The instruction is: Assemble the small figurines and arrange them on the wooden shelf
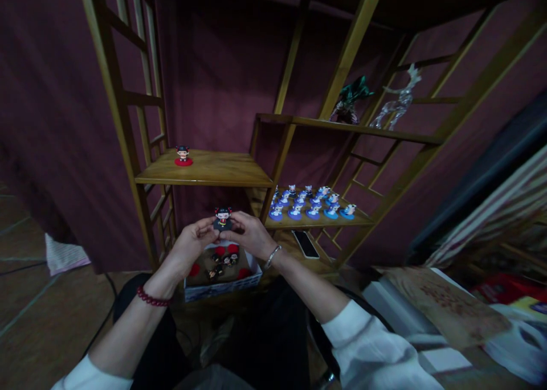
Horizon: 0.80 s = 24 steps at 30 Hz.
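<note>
A small doll figurine with black hair, red hair ties and a dark body is held upright between both hands. My left hand grips it from the left, fingers closed at its side. From the right, my right hand pinches it with thumb and fingers. Just below the hands sits an open box with a patterned side, holding several similar figurines and red round bases. Another such figurine stands on a red base on the left wooden shelf.
On the lower right shelf stand several blue and white figurines in rows. Beneath it lies a phone. A potted plant and a clear deer ornament occupy the upper shelf. Cardboard and bags are piled at right.
</note>
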Each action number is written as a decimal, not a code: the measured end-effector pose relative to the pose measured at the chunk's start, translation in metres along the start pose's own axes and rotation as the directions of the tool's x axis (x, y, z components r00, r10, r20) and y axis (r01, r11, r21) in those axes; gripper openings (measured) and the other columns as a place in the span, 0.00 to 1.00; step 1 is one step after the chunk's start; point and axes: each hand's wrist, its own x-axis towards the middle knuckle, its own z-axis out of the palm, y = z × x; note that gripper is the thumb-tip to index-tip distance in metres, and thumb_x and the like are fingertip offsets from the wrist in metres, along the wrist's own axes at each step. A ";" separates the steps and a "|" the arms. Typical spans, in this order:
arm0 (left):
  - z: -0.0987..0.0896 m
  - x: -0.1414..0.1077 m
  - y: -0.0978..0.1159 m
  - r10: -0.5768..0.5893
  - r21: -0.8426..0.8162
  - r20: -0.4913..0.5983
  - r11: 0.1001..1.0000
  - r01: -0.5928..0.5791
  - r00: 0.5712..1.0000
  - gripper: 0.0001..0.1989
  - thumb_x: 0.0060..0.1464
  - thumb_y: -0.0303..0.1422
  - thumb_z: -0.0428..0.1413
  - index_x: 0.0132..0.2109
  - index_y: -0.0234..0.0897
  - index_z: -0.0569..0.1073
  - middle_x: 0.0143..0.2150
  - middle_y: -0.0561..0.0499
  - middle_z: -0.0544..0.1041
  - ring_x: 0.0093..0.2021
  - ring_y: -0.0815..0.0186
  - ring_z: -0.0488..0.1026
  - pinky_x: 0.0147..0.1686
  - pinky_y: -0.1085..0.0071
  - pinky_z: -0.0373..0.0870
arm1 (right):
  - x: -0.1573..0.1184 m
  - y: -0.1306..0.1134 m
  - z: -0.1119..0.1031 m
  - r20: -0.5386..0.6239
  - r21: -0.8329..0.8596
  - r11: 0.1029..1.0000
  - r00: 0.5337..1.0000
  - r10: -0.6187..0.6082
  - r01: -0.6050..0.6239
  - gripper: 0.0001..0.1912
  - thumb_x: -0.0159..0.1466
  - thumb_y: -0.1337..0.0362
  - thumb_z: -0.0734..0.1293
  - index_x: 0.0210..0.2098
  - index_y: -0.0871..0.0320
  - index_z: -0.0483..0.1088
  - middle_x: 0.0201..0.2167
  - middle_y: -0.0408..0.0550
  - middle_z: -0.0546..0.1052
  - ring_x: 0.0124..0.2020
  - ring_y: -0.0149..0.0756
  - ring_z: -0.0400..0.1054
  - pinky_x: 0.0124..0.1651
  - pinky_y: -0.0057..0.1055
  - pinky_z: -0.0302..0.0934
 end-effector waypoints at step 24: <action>0.011 0.006 0.075 0.271 0.142 -0.009 0.953 -0.267 0.962 0.23 0.37 0.34 0.62 0.44 0.31 0.72 0.27 0.53 0.72 0.26 0.72 0.67 0.32 0.73 0.66 | 0.046 -0.059 -0.054 0.006 0.009 0.997 0.997 -0.079 0.079 0.20 0.52 0.58 0.68 0.43 0.61 0.69 0.31 0.43 0.72 0.27 0.26 0.64 0.30 0.24 0.60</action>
